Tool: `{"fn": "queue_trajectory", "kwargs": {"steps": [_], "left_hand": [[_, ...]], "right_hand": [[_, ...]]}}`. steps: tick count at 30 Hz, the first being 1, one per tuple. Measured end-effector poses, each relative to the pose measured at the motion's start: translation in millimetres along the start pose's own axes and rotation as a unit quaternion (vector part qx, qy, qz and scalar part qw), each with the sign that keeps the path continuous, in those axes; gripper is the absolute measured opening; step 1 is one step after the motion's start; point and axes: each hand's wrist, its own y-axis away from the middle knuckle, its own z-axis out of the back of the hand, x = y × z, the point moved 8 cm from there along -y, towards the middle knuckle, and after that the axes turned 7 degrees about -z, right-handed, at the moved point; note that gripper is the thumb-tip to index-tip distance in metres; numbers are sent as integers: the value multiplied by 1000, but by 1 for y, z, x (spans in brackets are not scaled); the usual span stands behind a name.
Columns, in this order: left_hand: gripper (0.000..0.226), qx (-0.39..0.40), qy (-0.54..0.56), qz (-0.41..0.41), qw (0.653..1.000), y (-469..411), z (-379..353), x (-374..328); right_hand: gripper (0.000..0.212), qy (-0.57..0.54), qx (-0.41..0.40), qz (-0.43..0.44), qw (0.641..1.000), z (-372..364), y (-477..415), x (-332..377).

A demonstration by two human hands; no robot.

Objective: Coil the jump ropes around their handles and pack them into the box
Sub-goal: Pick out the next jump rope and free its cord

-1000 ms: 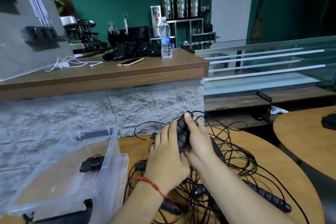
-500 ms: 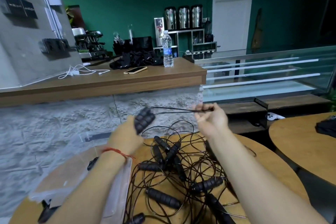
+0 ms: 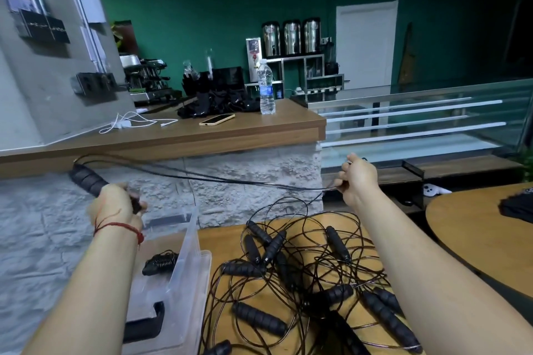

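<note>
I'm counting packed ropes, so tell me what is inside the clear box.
One coiled jump rope lies in the clear box. The left forearm covers the box's left part, so anything lying there cannot be seen.

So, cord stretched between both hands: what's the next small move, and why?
Probably swing the right hand toward the left hand to lay a first loop round the handles it grips: the cord runs stretched between them, none wound yet.
</note>
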Motion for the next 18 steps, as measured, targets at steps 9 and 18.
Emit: {"fn": "queue_trajectory", "kwargs": {"steps": [9,18], "left_hand": [[32,26,-13,77,997,-12,2,26],[4,364,-77,175,912,128,-78,88]], "right_hand": [[19,-94,-3,58,994,20,-24,30],[24,291,137,120,939,-44,25,-2]]}}
